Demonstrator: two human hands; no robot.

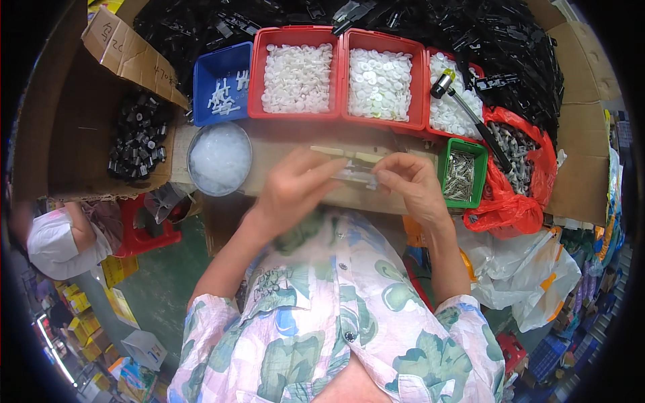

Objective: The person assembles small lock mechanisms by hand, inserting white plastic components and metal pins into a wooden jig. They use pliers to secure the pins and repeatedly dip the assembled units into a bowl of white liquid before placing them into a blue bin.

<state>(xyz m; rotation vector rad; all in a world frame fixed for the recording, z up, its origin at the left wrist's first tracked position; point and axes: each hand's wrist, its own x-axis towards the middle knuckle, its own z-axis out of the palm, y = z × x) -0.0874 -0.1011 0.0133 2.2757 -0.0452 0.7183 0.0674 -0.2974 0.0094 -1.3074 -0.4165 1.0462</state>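
Observation:
Over the middle of the work board, my left hand (295,185) and my right hand (414,183) face each other. Between them is a small whitish plastic part (359,176), slim and long, with one end at each hand's fingertips. My left fingers are pinched on its left end, slightly blurred. My right thumb and forefinger close on the other end. A pale yellowish strip (366,157) lies just behind the fingers on the board (275,144). Nearest my right hand stands a green bin (482,176) of small metal pins.
Red bins (339,114) of white plastic pieces line the back. Left of them are a blue bin (200,74) and a round bowl (220,159) of whitish stuff. A hammer (480,121) lies across the right bin by a red bag (504,215). Black parts (470,33) heap behind.

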